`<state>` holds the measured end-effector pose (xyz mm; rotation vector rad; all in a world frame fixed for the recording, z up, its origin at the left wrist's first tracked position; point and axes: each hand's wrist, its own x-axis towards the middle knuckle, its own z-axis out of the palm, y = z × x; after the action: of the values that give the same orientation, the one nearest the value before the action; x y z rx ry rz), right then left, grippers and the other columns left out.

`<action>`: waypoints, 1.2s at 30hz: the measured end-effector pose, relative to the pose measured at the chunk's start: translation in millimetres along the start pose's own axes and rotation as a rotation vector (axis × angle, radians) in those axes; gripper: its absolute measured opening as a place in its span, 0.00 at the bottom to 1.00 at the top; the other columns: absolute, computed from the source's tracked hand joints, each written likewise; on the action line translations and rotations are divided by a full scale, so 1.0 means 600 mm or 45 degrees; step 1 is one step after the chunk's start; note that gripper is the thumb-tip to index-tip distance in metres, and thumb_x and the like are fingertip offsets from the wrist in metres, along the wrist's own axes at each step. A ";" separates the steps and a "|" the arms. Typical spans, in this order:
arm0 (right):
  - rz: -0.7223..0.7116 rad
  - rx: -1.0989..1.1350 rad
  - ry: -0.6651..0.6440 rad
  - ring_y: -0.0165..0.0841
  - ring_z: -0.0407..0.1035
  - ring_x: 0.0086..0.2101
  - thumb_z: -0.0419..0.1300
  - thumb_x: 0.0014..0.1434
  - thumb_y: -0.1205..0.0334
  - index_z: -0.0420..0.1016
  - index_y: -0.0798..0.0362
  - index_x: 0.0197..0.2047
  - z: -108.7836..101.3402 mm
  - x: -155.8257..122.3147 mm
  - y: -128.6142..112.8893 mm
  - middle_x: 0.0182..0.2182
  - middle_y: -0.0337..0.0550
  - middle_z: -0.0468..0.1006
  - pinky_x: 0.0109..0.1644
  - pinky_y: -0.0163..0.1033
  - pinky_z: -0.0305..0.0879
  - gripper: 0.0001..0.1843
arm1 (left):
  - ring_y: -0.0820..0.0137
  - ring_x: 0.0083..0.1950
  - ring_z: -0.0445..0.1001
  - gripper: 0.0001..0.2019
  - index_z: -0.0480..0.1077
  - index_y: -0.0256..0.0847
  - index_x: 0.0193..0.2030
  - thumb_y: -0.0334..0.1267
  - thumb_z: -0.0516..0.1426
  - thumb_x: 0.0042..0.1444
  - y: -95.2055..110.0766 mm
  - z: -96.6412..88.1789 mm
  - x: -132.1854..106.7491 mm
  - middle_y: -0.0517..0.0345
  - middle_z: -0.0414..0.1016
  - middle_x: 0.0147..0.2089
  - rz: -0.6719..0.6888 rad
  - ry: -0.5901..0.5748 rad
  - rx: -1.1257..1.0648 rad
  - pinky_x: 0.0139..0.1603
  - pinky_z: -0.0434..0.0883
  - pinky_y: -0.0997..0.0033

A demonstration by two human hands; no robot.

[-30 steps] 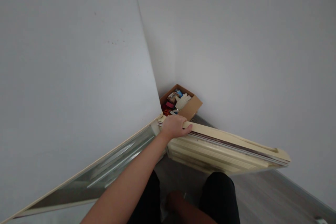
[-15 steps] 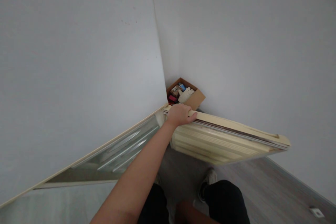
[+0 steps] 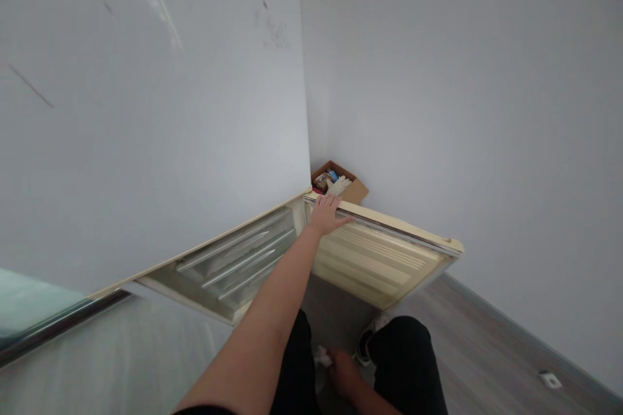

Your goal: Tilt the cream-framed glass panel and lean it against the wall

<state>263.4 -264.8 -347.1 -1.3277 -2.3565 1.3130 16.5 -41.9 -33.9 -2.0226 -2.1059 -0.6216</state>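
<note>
My left hand (image 3: 325, 214) is on the top edge of an open, cream appliance door (image 3: 372, 256), which looks like a fridge door. Its fingers hook over the edge near the hinge, with the thumb along the inner side. To the left lies the appliance's open compartment (image 3: 243, 259), with ridged, shiny inner walls. My right hand (image 3: 343, 369) is low between my knees, closed on a crumpled white cloth (image 3: 322, 356). That cloth is partly hidden, and whether it is fabric or paper is unclear.
Behind the door, in the corner, a cardboard box (image 3: 359, 192) holds a white glove (image 3: 339, 185) and other small items. A white wall (image 3: 462, 91) rises on the right. A small white object (image 3: 550, 379) lies by the skirting. The appliance's white top (image 3: 195, 110) has scuffs.
My left hand has slid slightly along the door edge towards the hinge, its fingers now further over the edge. My right hand and the white cloth have come into clearer view. The camera view has shifted.
</note>
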 end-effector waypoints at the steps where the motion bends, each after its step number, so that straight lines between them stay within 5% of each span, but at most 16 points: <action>1: 0.047 0.152 0.068 0.47 0.79 0.50 0.59 0.48 0.65 0.83 0.47 0.41 -0.009 0.004 -0.002 0.43 0.46 0.86 0.57 0.48 0.70 0.17 | 0.49 0.76 0.59 0.39 0.64 0.37 0.71 0.66 0.54 0.64 -0.006 0.001 0.001 0.38 0.66 0.72 0.005 -0.044 -0.024 0.77 0.50 0.46; 4: 0.223 0.770 0.409 0.52 0.78 0.49 0.60 0.51 0.46 0.82 0.52 0.42 -0.066 0.019 -0.019 0.43 0.51 0.85 0.58 0.52 0.70 0.22 | 0.47 0.77 0.56 0.46 0.63 0.38 0.72 0.73 0.54 0.59 -0.023 0.003 0.007 0.35 0.62 0.74 0.005 -0.119 -0.083 0.78 0.48 0.43; 8: 0.269 1.267 0.736 0.48 0.76 0.50 0.61 0.51 0.29 0.79 0.54 0.52 -0.203 0.012 -0.046 0.49 0.52 0.83 0.54 0.49 0.72 0.39 | 0.48 0.79 0.53 0.49 0.63 0.39 0.72 0.75 0.54 0.56 -0.035 0.000 0.006 0.36 0.58 0.77 0.011 -0.185 -0.105 0.79 0.46 0.44; 13: 0.161 1.026 0.975 0.48 0.69 0.58 0.63 0.53 0.31 0.77 0.55 0.57 -0.364 -0.049 -0.039 0.56 0.51 0.79 0.66 0.48 0.61 0.40 | 0.48 0.80 0.51 0.48 0.63 0.42 0.72 0.75 0.57 0.54 -0.032 -0.011 -0.001 0.39 0.56 0.78 -0.026 -0.181 -0.129 0.79 0.45 0.44; 18: 0.258 0.822 1.395 0.49 0.73 0.48 0.58 0.56 0.31 0.75 0.58 0.53 -0.440 -0.118 0.002 0.45 0.52 0.81 0.56 0.50 0.67 0.39 | 0.47 0.82 0.42 0.47 0.58 0.39 0.75 0.71 0.55 0.59 -0.005 -0.003 -0.024 0.36 0.49 0.80 -0.113 -0.078 -0.209 0.79 0.44 0.39; 20: 0.271 0.694 1.562 0.50 0.72 0.48 0.56 0.59 0.33 0.75 0.58 0.53 -0.465 -0.132 0.009 0.44 0.53 0.80 0.54 0.52 0.68 0.36 | 0.49 0.83 0.35 0.45 0.52 0.36 0.77 0.67 0.51 0.64 0.010 0.013 -0.073 0.36 0.42 0.82 -0.163 -0.007 -0.352 0.79 0.45 0.40; 22: 0.186 0.547 1.627 0.53 0.71 0.53 0.55 0.62 0.36 0.75 0.57 0.55 -0.494 -0.133 0.001 0.50 0.56 0.78 0.60 0.56 0.65 0.34 | 0.56 0.83 0.33 0.42 0.43 0.37 0.79 0.61 0.48 0.68 0.025 0.038 -0.160 0.40 0.37 0.83 -0.258 -0.101 -0.568 0.80 0.44 0.46; 24: 0.036 0.480 1.577 0.53 0.67 0.60 0.55 0.64 0.38 0.74 0.56 0.60 -0.522 -0.119 -0.019 0.58 0.58 0.75 0.67 0.59 0.59 0.34 | 0.58 0.81 0.49 0.38 0.48 0.39 0.78 0.57 0.48 0.68 0.041 0.070 -0.278 0.41 0.48 0.81 -0.321 -0.248 -0.619 0.78 0.53 0.51; 27: -0.131 0.479 1.432 0.50 0.62 0.65 0.54 0.65 0.40 0.68 0.55 0.68 -0.549 -0.082 -0.056 0.65 0.58 0.70 0.72 0.60 0.53 0.36 | 0.55 0.76 0.61 0.34 0.58 0.46 0.75 0.56 0.51 0.65 0.079 0.117 -0.464 0.46 0.64 0.75 -0.492 -0.775 -0.717 0.74 0.61 0.51; 29: -0.201 0.402 1.423 0.50 0.60 0.66 0.53 0.66 0.43 0.68 0.58 0.68 -0.554 -0.058 -0.071 0.65 0.59 0.69 0.72 0.60 0.51 0.35 | 0.52 0.67 0.73 0.30 0.68 0.47 0.67 0.54 0.57 0.60 0.120 0.139 -0.561 0.47 0.77 0.64 -0.488 -0.955 -0.749 0.68 0.68 0.50; 32: -0.262 0.269 1.491 0.51 0.61 0.65 0.52 0.65 0.46 0.71 0.63 0.64 -0.552 -0.042 -0.072 0.62 0.63 0.70 0.71 0.60 0.52 0.34 | 0.55 0.65 0.75 0.30 0.69 0.49 0.67 0.56 0.56 0.59 0.189 0.162 -0.648 0.50 0.76 0.64 -0.434 -1.129 -0.818 0.66 0.70 0.55; 36: -0.287 0.250 1.479 0.50 0.61 0.64 0.52 0.64 0.47 0.71 0.63 0.65 -0.547 -0.049 -0.059 0.62 0.63 0.70 0.71 0.59 0.53 0.34 | 0.36 0.70 0.68 0.45 0.66 0.48 0.70 0.62 0.65 0.46 0.246 0.180 -0.693 0.37 0.67 0.71 -0.339 -1.412 -0.696 0.67 0.66 0.34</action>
<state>419.9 -90.9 -112.1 -1.2031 -1.4442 0.4319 211.4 -380.4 -266.2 -2.8279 -3.0895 -0.0323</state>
